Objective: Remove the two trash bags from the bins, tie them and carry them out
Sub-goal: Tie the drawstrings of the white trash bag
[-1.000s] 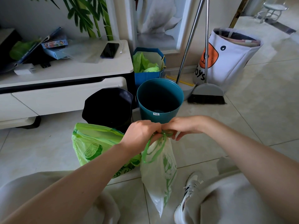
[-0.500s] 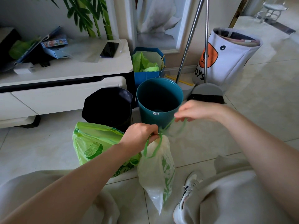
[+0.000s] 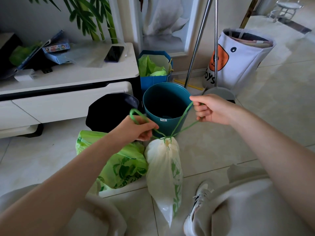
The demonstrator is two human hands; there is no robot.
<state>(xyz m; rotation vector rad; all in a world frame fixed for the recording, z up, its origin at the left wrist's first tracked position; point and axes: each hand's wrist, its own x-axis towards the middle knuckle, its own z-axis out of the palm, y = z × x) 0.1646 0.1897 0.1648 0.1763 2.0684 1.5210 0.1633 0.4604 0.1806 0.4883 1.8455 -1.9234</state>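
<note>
White TV cabinet (image 3: 68, 79) far left, phone (image 3: 114, 54) on top near its right end. Toy storage bag (image 3: 238, 62) far right against the wall, broom (image 3: 216, 48) and a second pole leaning just beside it.

Two bins on the tile floor, side by side and touching or nearly so: black bin (image 3: 110, 111) left, teal bin (image 3: 166, 106) right, both unlined. Blue paper bag (image 3: 154, 68) with green stuffing sits behind the teal one.

Green trash bag (image 3: 122, 166) lies on the floor in front of the black bin, mouth slack. White trash bag (image 3: 164, 171) with green print hangs just right of it, neck cinched by the green drawstring (image 3: 180, 121), bottom tip off the floor or barely touching, hard to tell from this angle.

Left hand (image 3: 136, 128) pinches one drawstring loop, fingers closed on it, loop poking up past the knuckles. Right hand (image 3: 211, 109) is fisted on the other loop, pulled up and right over the teal bin's rim. Strands run taut in a V to the bag neck.

White sneaker (image 3: 199, 201) bottom right, near the white bag.
</note>
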